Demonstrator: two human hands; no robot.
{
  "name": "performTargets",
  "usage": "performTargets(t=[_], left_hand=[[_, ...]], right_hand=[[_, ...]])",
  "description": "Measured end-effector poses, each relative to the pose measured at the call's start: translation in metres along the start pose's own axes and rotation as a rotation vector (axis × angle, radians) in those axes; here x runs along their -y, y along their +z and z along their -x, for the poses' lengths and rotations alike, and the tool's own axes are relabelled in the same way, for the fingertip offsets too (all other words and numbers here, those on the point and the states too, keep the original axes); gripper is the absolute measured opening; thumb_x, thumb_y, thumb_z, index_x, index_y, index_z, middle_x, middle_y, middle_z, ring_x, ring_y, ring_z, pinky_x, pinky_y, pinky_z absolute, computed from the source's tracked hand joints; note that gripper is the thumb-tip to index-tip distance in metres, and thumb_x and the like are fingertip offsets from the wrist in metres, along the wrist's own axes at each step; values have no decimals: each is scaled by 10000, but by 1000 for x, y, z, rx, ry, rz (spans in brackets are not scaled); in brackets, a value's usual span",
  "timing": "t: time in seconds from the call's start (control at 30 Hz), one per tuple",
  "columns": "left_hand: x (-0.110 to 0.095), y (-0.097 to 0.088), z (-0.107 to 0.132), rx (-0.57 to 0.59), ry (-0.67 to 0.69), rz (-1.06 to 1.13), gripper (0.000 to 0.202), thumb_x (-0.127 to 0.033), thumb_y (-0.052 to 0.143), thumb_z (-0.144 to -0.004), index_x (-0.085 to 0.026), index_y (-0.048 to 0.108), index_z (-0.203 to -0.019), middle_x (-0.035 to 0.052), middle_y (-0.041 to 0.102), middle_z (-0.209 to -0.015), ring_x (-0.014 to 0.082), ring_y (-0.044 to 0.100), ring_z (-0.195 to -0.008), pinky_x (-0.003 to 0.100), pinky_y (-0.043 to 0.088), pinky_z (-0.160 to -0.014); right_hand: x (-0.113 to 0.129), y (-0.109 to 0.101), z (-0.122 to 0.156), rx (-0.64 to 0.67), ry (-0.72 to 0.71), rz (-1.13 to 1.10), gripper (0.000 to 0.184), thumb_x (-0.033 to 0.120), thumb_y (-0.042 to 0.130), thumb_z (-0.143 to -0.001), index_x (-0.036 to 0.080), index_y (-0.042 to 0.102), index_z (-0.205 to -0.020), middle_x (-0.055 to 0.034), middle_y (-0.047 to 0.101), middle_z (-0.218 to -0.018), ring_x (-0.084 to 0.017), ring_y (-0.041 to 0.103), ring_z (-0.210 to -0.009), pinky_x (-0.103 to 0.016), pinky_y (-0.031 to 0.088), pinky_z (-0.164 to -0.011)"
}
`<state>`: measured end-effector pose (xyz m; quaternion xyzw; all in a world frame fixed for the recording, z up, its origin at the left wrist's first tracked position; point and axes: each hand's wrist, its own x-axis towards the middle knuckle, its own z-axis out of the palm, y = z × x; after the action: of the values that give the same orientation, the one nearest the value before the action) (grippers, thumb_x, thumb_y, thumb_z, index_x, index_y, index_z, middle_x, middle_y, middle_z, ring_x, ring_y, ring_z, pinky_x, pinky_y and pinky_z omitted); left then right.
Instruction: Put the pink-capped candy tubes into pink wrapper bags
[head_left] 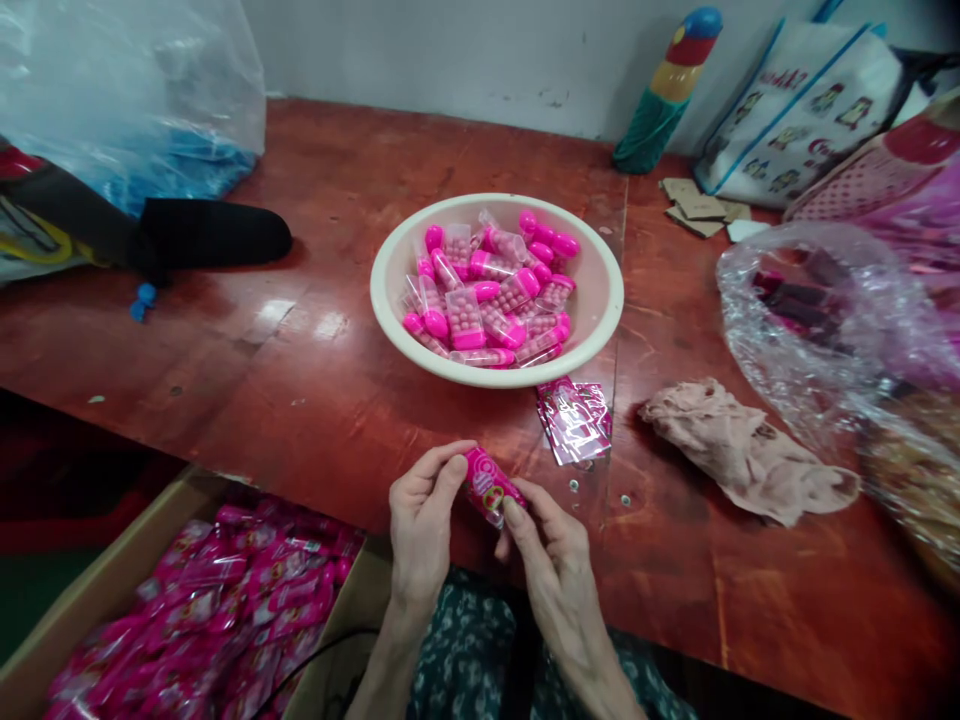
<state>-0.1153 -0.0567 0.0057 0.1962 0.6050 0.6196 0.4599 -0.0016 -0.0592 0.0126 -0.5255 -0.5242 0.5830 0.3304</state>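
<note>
Between both hands, near the table's front edge, is a pink printed sleeve [491, 487]; I cannot tell whether a candy container is inside it. My left hand [424, 515] pinches its upper left end between thumb and fingers. At the lower right end, my right hand [551, 545] grips it with the thumb on top. Just beyond the hands stands a cream plastic basin [390, 315] holding several clear candy containers [465, 318] with bright pink caps and small pink balls. Against its front right side lies a small pile of flat pink printed sleeves [576, 425].
A cardboard box [97, 600] of pink wrapped packs [217, 610] sits below the table edge at left. Right are a crumpled beige cloth [750, 455] and clear plastic bags [810, 330]. A colourful umbrella-like tube [667, 90] leans on the wall; a black object [217, 233] lies left.
</note>
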Motion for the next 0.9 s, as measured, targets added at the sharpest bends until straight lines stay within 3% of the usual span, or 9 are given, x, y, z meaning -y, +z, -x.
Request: performTargets(t=[0.13,0.27,0.37,0.43,0.53,0.67,0.8,0.9], left_hand=[[-2,-3,-3,58,11,-226,163,-307,642,-743,-150,670,-779,-21,575,-586,104,503,-518,192,403,-493],[-1,-6,-5,18,52,-253,174,-316,590,-783,-169,610,-693,-50,504,-564,82,432,-491,174,354,-466],[0,-5,-5,-11,90,-282,168,-303,574,-793,-173,595,-688,-52,492,-573,83,418,-507,175,341,-477],[0,-3,-4,-15,110,-311,173,-291,571,-796,-172,589,-672,-50,479,-565,85,401,-510,179,325,-475],[1,1,-1,-18,146,-372,188,-287,548,-814,-173,583,-669,-44,479,-564,91,397,-514,189,322,-486],[5,4,2,-46,157,-406,224,-318,500,-840,-181,561,-674,-41,473,-567,100,395,-507,199,323,-473],[7,6,1,-71,159,-418,236,-332,497,-841,-185,551,-665,-47,454,-552,101,385,-493,197,319,-459],[7,7,-1,-116,195,-425,235,-341,490,-843,-186,553,-678,-42,472,-571,108,401,-506,201,329,-471]], right_hand=[[1,-8,-2,89,-54,162,316,294,316,-942,157,597,-982,18,530,-578,-118,498,-526,-225,391,-537],[-8,-13,-7,49,-106,177,290,284,289,-939,145,530,-1019,7,574,-615,-114,539,-496,-230,425,-551],[-8,-12,-10,-19,-29,65,269,344,343,-930,158,517,-1016,-13,603,-704,-108,557,-513,-216,441,-520],[-3,-8,-11,25,34,19,277,384,378,-921,172,519,-1030,-2,590,-687,-111,551,-529,-200,429,-483],[3,-1,-9,119,21,35,261,370,368,-932,180,542,-890,32,519,-597,-94,488,-482,-185,376,-447],[0,1,-8,98,11,43,342,345,284,-959,192,488,-730,56,448,-510,-82,439,-428,-181,339,-423],[-9,-1,-10,3,55,-61,307,375,285,-954,184,507,-861,65,463,-489,-90,477,-396,-181,385,-414],[-11,0,-11,-63,108,-157,314,411,301,-940,177,489,-1033,34,549,-585,-105,529,-436,-192,423,-409]])
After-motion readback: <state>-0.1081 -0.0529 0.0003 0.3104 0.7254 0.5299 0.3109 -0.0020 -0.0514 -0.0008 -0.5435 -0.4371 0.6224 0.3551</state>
